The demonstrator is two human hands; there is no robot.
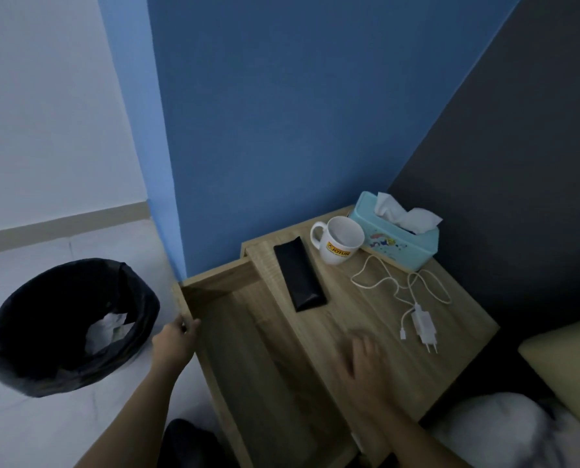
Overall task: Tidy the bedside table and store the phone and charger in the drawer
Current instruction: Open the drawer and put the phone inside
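Note:
The wooden bedside table (457,309) stands in the corner with its drawer (248,349) pulled out to the left and nothing visible inside. My left hand (174,339) grips the drawer's front edge. My right hand (359,359) hovers blurred over the tabletop's near part, fingers spread, holding nothing. A flat black phone-like thing (298,275) lies on the tabletop's left side. The white charger (423,325) with its loose cable (393,282) lies to the right of my right hand.
A white mug (339,239) and a teal tissue box (396,231) stand at the back of the table. A black-lined waste bin (69,322) with crumpled paper sits on the floor to the left. Bedding (518,430) lies at the lower right.

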